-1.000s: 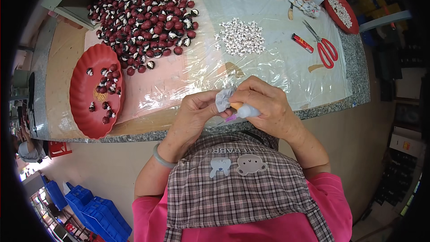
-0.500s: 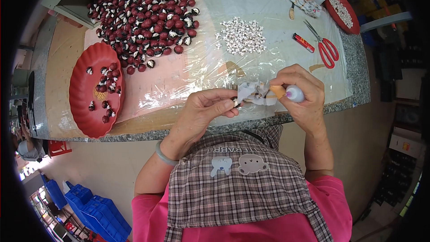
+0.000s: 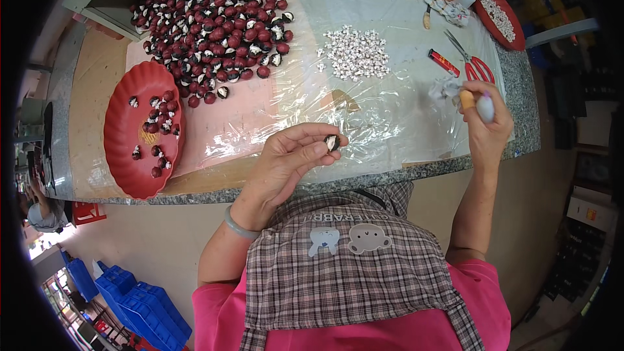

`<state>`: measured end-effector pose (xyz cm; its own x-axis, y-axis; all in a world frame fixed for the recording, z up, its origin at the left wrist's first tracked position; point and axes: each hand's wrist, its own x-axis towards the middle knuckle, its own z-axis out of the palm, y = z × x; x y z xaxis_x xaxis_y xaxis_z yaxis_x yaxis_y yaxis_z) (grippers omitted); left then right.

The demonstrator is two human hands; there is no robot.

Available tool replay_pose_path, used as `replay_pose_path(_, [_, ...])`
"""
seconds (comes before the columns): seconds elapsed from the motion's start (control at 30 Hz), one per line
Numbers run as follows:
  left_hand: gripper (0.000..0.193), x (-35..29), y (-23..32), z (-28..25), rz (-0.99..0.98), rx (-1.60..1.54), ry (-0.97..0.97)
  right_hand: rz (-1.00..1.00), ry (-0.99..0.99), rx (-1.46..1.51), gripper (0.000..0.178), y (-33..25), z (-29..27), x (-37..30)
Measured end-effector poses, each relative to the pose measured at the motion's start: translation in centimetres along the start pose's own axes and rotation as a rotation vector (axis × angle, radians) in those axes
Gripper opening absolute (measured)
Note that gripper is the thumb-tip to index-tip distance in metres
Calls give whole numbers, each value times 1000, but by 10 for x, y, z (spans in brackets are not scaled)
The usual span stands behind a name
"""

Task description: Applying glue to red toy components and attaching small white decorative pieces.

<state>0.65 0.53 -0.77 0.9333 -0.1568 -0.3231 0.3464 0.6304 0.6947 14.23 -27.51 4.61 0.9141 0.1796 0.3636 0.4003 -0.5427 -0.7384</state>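
My left hand (image 3: 286,159) pinches a small dark ball with a white patch (image 3: 332,143) between thumb and fingertips, just above the plastic-covered table. Out to the right, my right hand (image 3: 489,135) is closed around a small pale squeeze bottle (image 3: 485,108) with a purple tip. A tan-orange handle (image 3: 467,99) sticks out of the same grip; what tool it belongs to is hidden. Beside those fingers is a crumpled white cloth (image 3: 444,90); I cannot tell if it is held or lying down. Small white popcorn-like pieces (image 3: 356,53) form a pile beyond my hands.
Dark red, black and white balls (image 3: 218,42) are heaped at the back left. A red scalloped tray (image 3: 120,156) holds several balls with white pieces. Red-handled scissors (image 3: 478,68), a red tube (image 3: 444,63) and a red dish (image 3: 482,10) of white pieces lie right.
My right hand has moved away to the right with the bottle and tan-orange handle; the crumpled cloth has shifted right too. My left hand keeps the ball, whose white side now shows.
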Motion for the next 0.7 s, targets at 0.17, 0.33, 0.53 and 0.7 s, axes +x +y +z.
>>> replay_pose_path(0.17, [25, -1, 1, 1, -6, 9, -8, 33, -126, -163, 25, 19, 5, -1])
replay_pose_path(0.33, [26, -2, -3, -4, -4, 11, 7, 139, -154, -144, 19, 4, 14, 3])
replay_pose_path(0.53, [26, 0, -3, -2, 4, 23, -9, 168, -201, 157, 18, -5, 38, 1])
replay_pose_path(0.7, [25, -2, -2, 1, -2, 0, 25, 37, -222, -58, 16, 16, 80, 20])
